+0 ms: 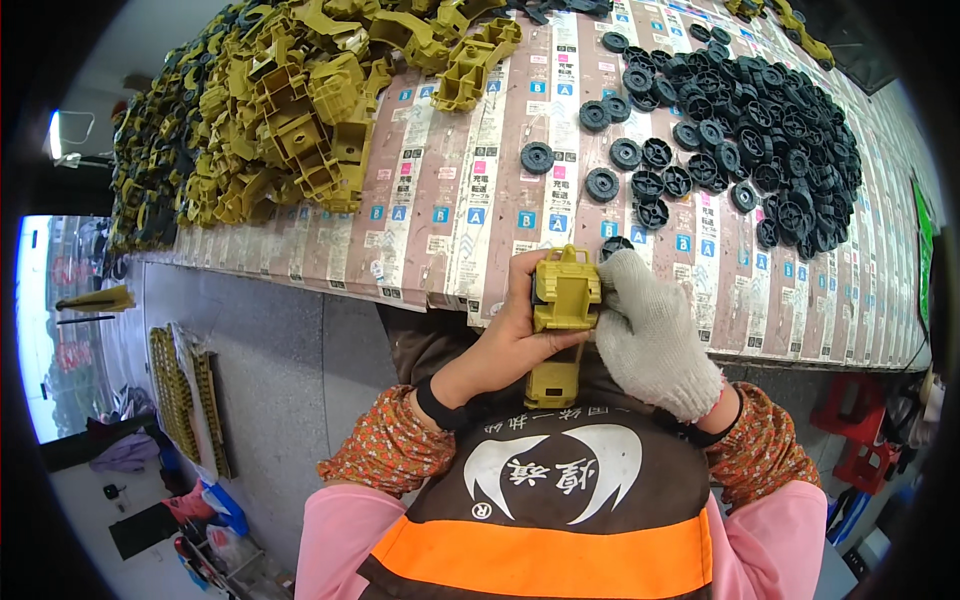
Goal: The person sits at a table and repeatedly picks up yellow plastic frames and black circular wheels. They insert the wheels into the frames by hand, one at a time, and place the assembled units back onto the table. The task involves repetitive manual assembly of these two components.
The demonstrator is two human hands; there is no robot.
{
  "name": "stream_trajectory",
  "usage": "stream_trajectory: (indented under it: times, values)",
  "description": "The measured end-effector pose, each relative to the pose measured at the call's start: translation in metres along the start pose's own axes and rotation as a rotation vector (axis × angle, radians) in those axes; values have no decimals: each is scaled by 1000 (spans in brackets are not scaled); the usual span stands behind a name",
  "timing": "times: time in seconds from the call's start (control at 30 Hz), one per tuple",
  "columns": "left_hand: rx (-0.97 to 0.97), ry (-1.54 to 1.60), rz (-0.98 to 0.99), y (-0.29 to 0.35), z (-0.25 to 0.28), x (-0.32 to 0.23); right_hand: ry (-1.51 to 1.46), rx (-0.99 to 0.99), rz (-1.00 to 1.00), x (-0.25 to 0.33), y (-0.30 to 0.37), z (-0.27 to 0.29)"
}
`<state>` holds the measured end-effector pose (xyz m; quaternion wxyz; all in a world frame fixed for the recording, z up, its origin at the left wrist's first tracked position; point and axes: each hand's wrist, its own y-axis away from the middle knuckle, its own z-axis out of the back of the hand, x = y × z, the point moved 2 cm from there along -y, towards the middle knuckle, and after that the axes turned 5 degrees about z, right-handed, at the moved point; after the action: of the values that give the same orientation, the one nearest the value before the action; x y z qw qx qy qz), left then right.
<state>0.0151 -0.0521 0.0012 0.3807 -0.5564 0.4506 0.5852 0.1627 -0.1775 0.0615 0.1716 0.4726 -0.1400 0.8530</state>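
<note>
two hands of mine in play in the head view, and it's the bare left hand (495,345) with the firm hold: fingers curled round one side, thumb pressed along the near face, clasping a yellow plastic body (567,305). that piece is up at the near edge of the desk (425,240), right in front of my dark apron (670,490). in from the other side comes my right hand (655,345), wearing a pale knitted glove, fingers bent against the body's right flank; whether they're pinching anything, i can't tell. just beyond them a black wheel (617,243) peeks out, partly hidden by the glove. and further up the desk, what a crowd! a great heap of yellow parts (290,110) on the left, a dense spread of loose wheels (790,150) on the right, and one lone wheel (536,157) between the two.
</note>
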Motion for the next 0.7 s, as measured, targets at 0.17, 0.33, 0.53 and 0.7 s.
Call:
stream_trajectory:
  times: [0.17, 0.33, 0.53, 0.7]
  values:
    - [-64, 135, 43, 0, 6, -6, 68, 77, -141, -10, -24, 29]
    - [-271, 631, 206, 1, 22, -11, 518, -59, 72, -23, -32, 38]
    - [-351, 763, 148, -6, 24, -12, 577, 10, 228, -29, -30, 19]
    - [-428, 804, 97, -12, 23, -12, 331, 72, 50, -20, -19, 12]
